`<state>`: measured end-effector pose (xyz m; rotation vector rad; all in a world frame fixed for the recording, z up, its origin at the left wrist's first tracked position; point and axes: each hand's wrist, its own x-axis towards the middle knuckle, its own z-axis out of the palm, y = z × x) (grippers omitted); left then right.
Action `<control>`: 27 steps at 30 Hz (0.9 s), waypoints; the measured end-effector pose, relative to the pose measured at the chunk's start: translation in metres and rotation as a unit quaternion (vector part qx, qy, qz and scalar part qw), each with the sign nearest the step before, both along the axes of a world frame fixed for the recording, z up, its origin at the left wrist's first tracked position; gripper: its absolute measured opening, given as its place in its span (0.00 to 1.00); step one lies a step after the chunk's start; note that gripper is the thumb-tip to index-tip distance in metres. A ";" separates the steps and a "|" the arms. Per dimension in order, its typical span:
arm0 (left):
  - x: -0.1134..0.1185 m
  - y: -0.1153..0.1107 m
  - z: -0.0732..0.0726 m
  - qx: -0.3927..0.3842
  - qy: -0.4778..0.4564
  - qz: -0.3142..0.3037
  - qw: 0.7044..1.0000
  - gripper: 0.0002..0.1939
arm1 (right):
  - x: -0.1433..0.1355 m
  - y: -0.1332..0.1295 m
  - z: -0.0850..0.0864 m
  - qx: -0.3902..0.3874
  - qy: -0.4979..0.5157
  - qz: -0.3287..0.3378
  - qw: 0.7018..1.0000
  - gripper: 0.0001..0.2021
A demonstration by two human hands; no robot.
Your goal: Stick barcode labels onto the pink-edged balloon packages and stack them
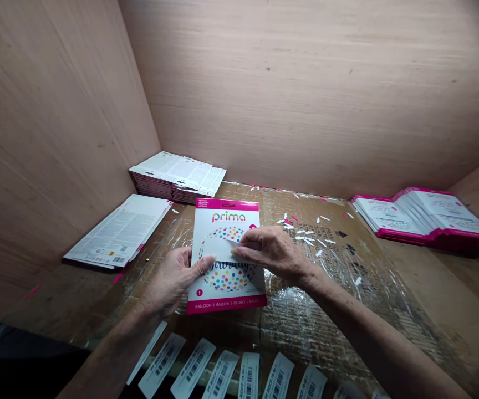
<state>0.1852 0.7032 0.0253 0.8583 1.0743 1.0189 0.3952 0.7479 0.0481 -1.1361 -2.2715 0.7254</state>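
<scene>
A white and pink "prima" balloon packet with colourful dots is held upright at the centre. My left hand grips its left edge, the thumb lying on the front. A blank white slip lies across the printed circle, partly over the lettering. My right hand pinches the slip's right end between thumb and fingers. The left thumb tip touches the slip's lower left part.
Barcode labels hang in a row along the near edge. Packet stacks stand at the back left and right; more packets lie at left. White scraps dot the cardboard. Wooden walls enclose it.
</scene>
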 end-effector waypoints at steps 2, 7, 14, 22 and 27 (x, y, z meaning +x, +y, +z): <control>0.002 0.000 0.002 0.001 -0.002 -0.002 1.000 0.20 | 0.003 0.000 0.002 -0.010 0.005 -0.002 1.000 0.14; 0.006 0.001 0.004 0.004 0.001 -0.006 1.000 0.21 | 0.006 0.000 0.002 0.032 -0.033 -0.004 0.999 0.12; 0.012 -0.003 0.003 0.023 -0.010 0.013 1.000 0.20 | 0.026 -0.015 -0.015 0.416 -0.069 -0.150 0.894 0.21; 0.023 -0.005 -0.004 0.068 0.005 0.033 0.997 0.18 | 0.048 -0.040 -0.032 0.180 0.067 -0.225 0.955 0.17; 0.027 -0.001 -0.008 0.092 0.016 0.040 0.995 0.17 | 0.047 -0.038 -0.035 -0.032 0.228 -0.174 0.958 0.16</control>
